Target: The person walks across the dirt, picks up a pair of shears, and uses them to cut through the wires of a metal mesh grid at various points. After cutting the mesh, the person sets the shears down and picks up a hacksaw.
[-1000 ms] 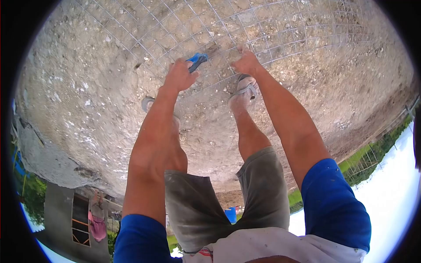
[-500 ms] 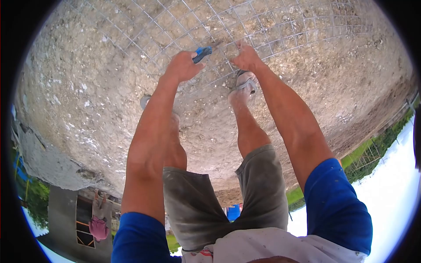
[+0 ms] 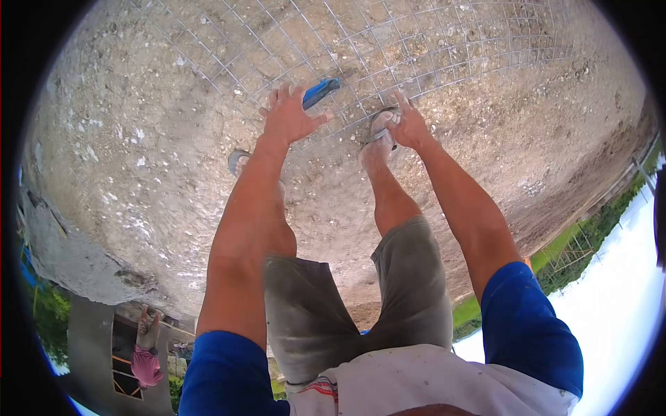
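Observation:
My left hand (image 3: pixel 286 116) is open, fingers spread above the ground. Right beside its fingers is a blue-handled tool (image 3: pixel 321 91) with a dark underside; its exact kind is not clear, and whether the fingertips still touch it is hard to tell. The tool is over the near part of a wire mesh (image 3: pixel 305 50), a grid of thin metal rods on the dirt. My right hand (image 3: pixel 411 126) is in front of my sandalled right foot (image 3: pixel 381 128), fingers stretched out and holding nothing visible.
Rough, stony dirt (image 3: pixel 166 139) surrounds me. My other sandalled foot (image 3: pixel 239 161) is partly behind my left forearm. At the lower left, another person (image 3: pixel 146 364) in a pink top is near a grey building (image 3: pixel 90 347). Greenery (image 3: pixel 579 256) borders the ground at the right.
My left hand has opened from its grip on the blue-handled tool. My right hand has drawn back from the mesh edge toward my foot.

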A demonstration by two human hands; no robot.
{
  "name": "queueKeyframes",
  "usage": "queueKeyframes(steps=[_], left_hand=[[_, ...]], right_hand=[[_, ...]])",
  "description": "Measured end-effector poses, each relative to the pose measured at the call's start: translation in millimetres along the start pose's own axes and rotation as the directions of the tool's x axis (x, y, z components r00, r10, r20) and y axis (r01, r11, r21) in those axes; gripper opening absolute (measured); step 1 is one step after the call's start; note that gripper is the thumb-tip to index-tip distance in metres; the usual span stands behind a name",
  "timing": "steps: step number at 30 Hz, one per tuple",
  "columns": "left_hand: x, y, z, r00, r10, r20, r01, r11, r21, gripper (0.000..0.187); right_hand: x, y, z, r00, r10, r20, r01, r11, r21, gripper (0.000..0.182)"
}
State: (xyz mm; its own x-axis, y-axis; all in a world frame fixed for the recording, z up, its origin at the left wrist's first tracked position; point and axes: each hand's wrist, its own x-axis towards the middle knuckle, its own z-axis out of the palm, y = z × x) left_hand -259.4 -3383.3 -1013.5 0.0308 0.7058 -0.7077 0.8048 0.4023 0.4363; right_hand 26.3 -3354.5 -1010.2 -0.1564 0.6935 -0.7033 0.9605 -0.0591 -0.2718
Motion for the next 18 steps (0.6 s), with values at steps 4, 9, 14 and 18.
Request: queueKeyframes(steps=[4,9,14,18], left_hand=[[-118.1,-49.8,-58.3,0.985,-0.037,0.166,0.055,0.992,-0.11,0.089],[-248.6,-148.2,-134.1,0.902,-0.074,0.425,0.068,0.997,0.028,0.081],[-293.1,-214.8,-155.0,0.784,-0.219,0.581,-0.01,0.931,0.365,0.06],[-320.8,-223.9,-157.3,0.726,-0.215,0.653,0.041,0.962,0.271,0.055]], right_hand=[[-203.7,104.1,-22.3,0.955,0.245,0.167,-0.236,0.969,-0.072,0.072],[-453.4,180.8,-63.3,0.681,0.513,0.522,-0.292,0.845,-0.448,0.061],[-525.2,199.9,-62.9,0.6,0.642,0.477,-0.582,0.759,-0.29,0.056],[-467.8,105.5,-95.5,0.639,0.63,0.441,-0.49,0.776,-0.398,0.056]])
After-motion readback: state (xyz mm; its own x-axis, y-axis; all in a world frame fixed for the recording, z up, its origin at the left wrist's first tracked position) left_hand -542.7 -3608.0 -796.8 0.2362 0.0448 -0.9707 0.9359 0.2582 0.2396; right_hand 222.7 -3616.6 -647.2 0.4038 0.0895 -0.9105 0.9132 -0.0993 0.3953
